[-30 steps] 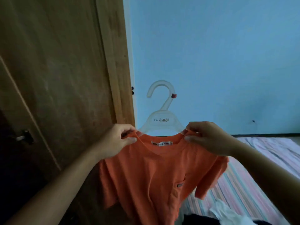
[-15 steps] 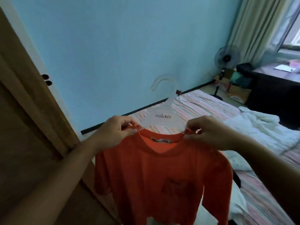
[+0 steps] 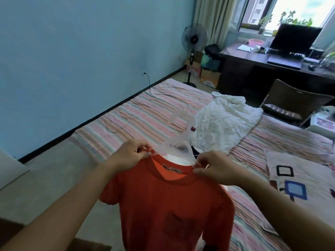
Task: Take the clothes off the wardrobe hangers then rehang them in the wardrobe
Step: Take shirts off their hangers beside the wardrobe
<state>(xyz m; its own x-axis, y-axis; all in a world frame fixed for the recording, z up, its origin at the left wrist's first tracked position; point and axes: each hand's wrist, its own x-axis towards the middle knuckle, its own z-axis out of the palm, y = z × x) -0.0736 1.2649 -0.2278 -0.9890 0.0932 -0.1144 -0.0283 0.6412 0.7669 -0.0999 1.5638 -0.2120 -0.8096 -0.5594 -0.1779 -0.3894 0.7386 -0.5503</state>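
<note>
Near field: I had both arms out in front, holding up the orange T-shirt (image 3: pixel 168 205) on its translucent plastic hanger (image 3: pixel 178 144). Left hand (image 3: pixel 129 155) pinched the left side of the collar, fingers curled around the fabric right where the hanger's shoulder went in. Right hand (image 3: pixel 216 168) pinched the right side of the collar the same way, thumb and fingertips closed on the neckline at the hanger's other shoulder. Shirt was on the hanger, hanging straight down between my forearms, chest pocket facing me, label visible inside the neck. Hanger hook pointed up and away, small red tag on its stem; printed text on the hanger body was too blurred to read.

Behind the shirt: bed (image 3: pixel 137 116) with a striped pink sheet, shirt held above its near edge. A crumpled white garment (image 3: pixel 226 122) lay on the sheet just past the hanger. A patterned cloth (image 3: pixel 297 178) with blue squares lay on the bed to the right.

Further back: brown chair (image 3: pixel 293 104) beside the bed, dark desk (image 3: pixel 253 64) with a laptop (image 3: pixel 293 42) on it, standing fan (image 3: pixel 194 38) against the blue wall (image 3: pixel 81 51), curtain and bright window (image 3: pixel 290 9) at the far end.
</note>
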